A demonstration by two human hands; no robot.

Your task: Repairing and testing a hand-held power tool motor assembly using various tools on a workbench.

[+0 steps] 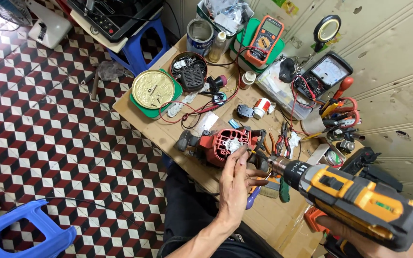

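Right at the near middle of the cardboard-topped table [144,125] sits the red power tool housing [218,145], its long axis running left to right, dark handle end toward the left edge and the open ribbed end facing right. The left hand [235,184] is up against that open end, fingertips [243,154] pinched together on something small at the rim — too tiny to name. From the near right corner comes the yellow and black cordless drill [354,200], gripped in the right hand [359,241], which shows only partly at the frame's bottom edge, fingers wrapped around the grip. The drill's chuck [283,167] points left, straight toward the housing, so the housing lies just left of the tip, with the left hand between and clearly the nearer of the two. Moving outward: red-handled pliers [281,143] lie just right of the housing, red wires loop behind it, a round gold tin lid [153,89] rests by the left edge, an orange multimeter [265,38] stands at the far edge, and an analogue meter [328,72] sits toward the far right corner. Down on the checkered floor, a blue plastic stool [22,231].
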